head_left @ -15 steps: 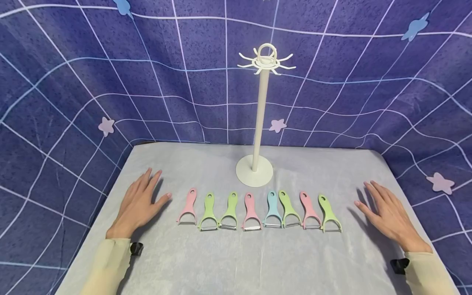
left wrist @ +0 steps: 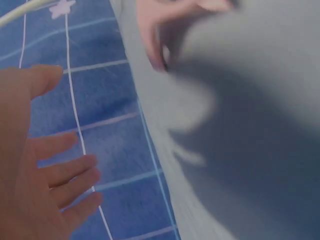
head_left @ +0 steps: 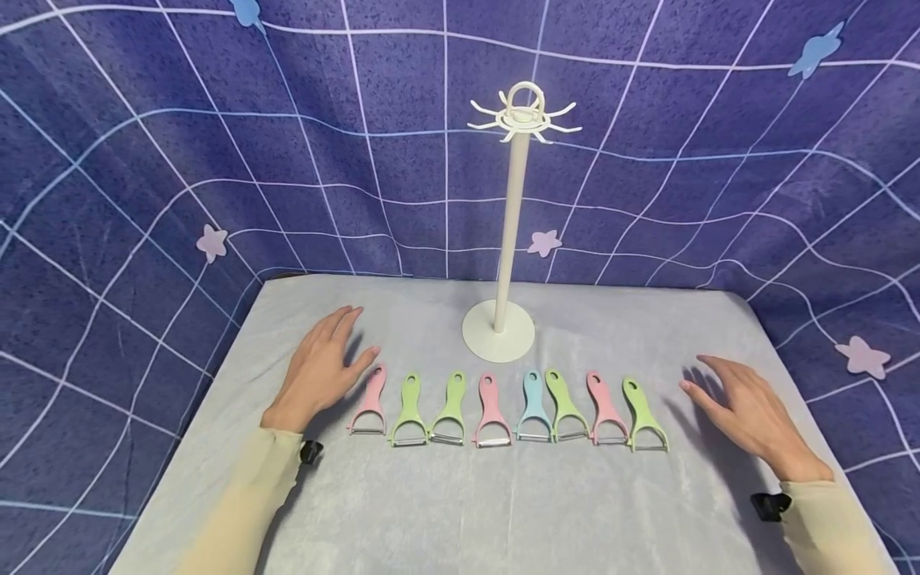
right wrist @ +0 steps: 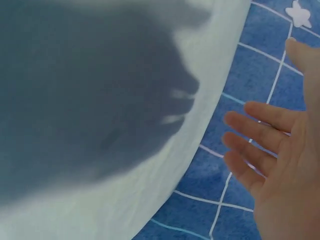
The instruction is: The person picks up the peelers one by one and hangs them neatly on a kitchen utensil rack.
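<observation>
My left hand hovers with fingers extended just left of the row, its thumb tip beside the handle of the leftmost pink peeler. Part of that peeler shows blurred at the top of the left wrist view. Several Y-shaped peelers lie side by side, blades toward me: green, pink, blue and others. Beyond the right end, past the last green peeler, my right hand is held with relaxed fingers. Both palms are empty in the wrist views.
Behind the row stands a tall cream rack on a round base, with several upturned hooks around its top. A grey cloth covers the table. Blue gridded fabric with stars hangs behind and at both sides.
My left hand has moved right and slightly forward, up to the leftmost pink peeler. The right hand has shifted slightly left. The peelers and rack have stayed in place.
</observation>
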The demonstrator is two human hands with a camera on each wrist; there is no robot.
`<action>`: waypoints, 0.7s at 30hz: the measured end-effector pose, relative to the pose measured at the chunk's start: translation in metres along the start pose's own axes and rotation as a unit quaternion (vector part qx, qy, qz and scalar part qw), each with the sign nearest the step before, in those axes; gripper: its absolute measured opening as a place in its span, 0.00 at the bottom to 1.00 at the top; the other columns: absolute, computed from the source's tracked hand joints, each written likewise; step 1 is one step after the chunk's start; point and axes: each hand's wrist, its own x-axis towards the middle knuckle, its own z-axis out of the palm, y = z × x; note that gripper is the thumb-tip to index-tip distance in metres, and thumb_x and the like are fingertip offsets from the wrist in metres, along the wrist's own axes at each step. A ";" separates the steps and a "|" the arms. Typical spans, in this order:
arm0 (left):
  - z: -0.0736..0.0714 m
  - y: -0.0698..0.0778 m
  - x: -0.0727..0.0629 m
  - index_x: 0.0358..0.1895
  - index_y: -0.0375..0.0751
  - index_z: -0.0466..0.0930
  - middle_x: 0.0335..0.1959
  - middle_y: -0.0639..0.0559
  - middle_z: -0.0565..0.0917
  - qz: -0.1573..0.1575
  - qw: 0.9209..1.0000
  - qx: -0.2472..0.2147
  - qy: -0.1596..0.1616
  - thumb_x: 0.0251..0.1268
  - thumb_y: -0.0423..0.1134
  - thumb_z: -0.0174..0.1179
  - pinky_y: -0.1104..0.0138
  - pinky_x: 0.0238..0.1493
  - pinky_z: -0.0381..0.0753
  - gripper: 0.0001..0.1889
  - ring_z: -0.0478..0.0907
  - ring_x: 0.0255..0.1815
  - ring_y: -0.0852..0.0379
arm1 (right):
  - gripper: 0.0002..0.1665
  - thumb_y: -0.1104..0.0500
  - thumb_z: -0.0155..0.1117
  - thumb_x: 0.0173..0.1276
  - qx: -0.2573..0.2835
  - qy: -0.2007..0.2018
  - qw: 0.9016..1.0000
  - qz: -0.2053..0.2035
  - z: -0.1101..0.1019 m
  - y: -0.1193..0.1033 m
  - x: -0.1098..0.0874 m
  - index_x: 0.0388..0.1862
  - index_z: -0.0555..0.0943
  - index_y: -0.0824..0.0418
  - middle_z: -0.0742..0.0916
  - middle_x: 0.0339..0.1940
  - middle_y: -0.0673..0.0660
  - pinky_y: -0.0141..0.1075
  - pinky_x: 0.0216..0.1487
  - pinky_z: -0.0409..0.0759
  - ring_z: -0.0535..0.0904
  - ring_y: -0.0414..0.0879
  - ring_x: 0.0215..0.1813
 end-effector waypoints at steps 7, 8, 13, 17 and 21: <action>0.008 0.024 0.019 0.83 0.43 0.64 0.81 0.38 0.68 0.003 0.999 -0.027 -0.024 0.77 0.61 0.62 0.40 0.80 0.64 0.41 0.64 0.81 0.35 | 0.31 0.44 0.68 0.78 -0.007 -0.022 0.999 0.025 -0.007 -0.017 0.003 0.65 0.81 0.67 0.84 0.61 0.74 0.70 0.58 0.75 0.78 0.74 0.63; 0.009 0.028 0.021 0.83 0.44 0.63 0.81 0.38 0.68 0.002 0.999 -0.031 -0.027 0.77 0.61 0.61 0.40 0.80 0.64 0.40 0.64 0.81 0.35 | 0.30 0.44 0.68 0.78 -0.009 -0.023 0.999 0.024 -0.008 -0.018 0.004 0.64 0.82 0.67 0.86 0.60 0.73 0.69 0.55 0.76 0.80 0.72 0.60; 0.012 0.044 0.033 0.84 0.46 0.63 0.81 0.41 0.68 0.005 0.998 -0.051 -0.043 0.78 0.64 0.59 0.41 0.81 0.64 0.40 0.64 0.81 0.37 | 0.25 0.46 0.69 0.78 -0.009 -0.042 0.999 0.015 -0.010 -0.026 0.008 0.59 0.86 0.65 0.91 0.51 0.66 0.65 0.44 0.83 0.88 0.65 0.48; 0.014 0.057 0.042 0.84 0.48 0.63 0.82 0.43 0.68 0.011 0.996 -0.068 -0.056 0.78 0.66 0.57 0.42 0.81 0.63 0.41 0.64 0.82 0.39 | 0.22 0.47 0.68 0.78 -0.007 -0.068 0.997 0.025 -0.011 -0.032 0.011 0.55 0.88 0.64 0.92 0.44 0.62 0.60 0.38 0.84 0.89 0.59 0.43; 0.016 0.070 0.050 0.84 0.49 0.63 0.82 0.45 0.67 0.015 0.995 -0.079 -0.062 0.78 0.67 0.57 0.44 0.82 0.64 0.41 0.63 0.83 0.41 | 0.22 0.45 0.68 0.78 -0.003 -0.097 0.995 0.038 -0.010 -0.039 0.013 0.53 0.89 0.62 0.91 0.38 0.53 0.50 0.32 0.82 0.85 0.48 0.39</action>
